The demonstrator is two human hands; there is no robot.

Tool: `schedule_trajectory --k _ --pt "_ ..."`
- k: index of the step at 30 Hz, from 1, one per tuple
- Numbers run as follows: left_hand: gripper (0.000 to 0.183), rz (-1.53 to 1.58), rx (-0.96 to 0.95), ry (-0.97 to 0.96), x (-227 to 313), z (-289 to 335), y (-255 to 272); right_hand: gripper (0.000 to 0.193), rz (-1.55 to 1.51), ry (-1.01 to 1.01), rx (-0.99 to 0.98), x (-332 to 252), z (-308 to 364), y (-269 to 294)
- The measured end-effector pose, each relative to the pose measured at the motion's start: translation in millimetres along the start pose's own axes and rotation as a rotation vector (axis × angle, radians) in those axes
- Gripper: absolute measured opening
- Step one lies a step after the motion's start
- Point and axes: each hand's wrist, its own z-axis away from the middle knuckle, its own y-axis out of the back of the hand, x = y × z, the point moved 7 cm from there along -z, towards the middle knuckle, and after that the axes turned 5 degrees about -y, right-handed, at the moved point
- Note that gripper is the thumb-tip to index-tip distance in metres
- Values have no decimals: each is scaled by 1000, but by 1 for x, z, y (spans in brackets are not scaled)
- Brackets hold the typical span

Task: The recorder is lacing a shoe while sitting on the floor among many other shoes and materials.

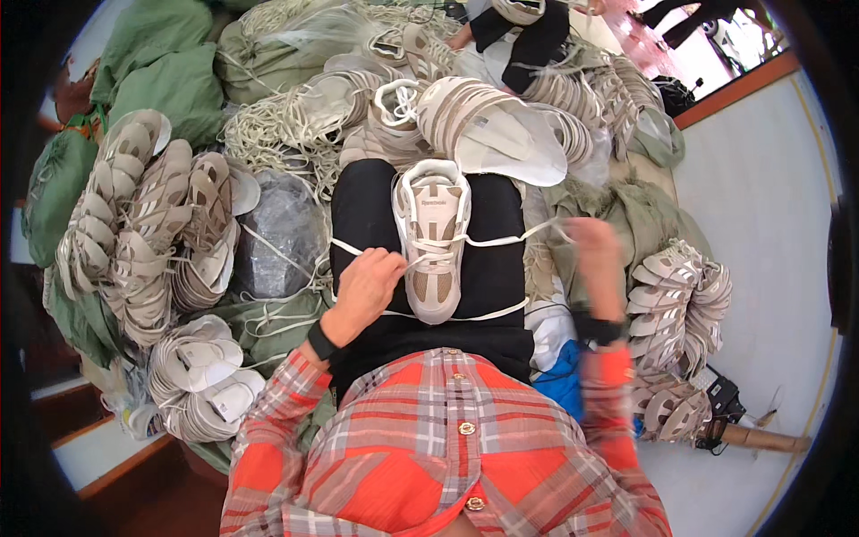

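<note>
Across the lap of black trousers (497, 282) lies a single beige-and-white shoe (433, 240), sole down, its rounded toe pointing back toward the wearer and its padded opening facing away; the long axis runs nearly straight from near to far, midway between the knees and the waist of the plaid shirt (429, 403). Just left of the toe half, the left hand (365, 288) has thumb and fingertips drawn together on the white lace (495, 242), close beside the crossed rows, with a length of it trailing out past the knuckles. Well out to the right, the right hand (597, 259) is smeared by motion; the lace stretches from the shoe's side up to its fingers, but how tightly they close on it cannot be told. Below the toe, a white cord (492, 313) crosses the thighs. Stacked shoe uppers (141, 233) stand farther left, beside a green cloth bundle (55, 192).
</note>
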Motion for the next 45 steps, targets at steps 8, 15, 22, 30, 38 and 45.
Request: schedule_trajectory --k 8,15,22,30,38,45 --pt "14 301 31 28 25 -58 -2 5 200 327 -262 -117 27 -111" --pt "16 297 6 85 23 -69 -24 8 201 316 -210 -119 19 -108" --pt "14 233 58 51 27 -74 -22 10 339 491 -243 -137 17 -107" --pt "15 173 -12 23 27 -81 -23 9 116 396 -275 -113 17 -118" --pt "5 -365 -169 -436 52 -101 0 15 -44 278 -208 -119 14 -100" --pt "12 85 -211 -69 -12 -89 47 18 215 594 -391 -161 21 -110"
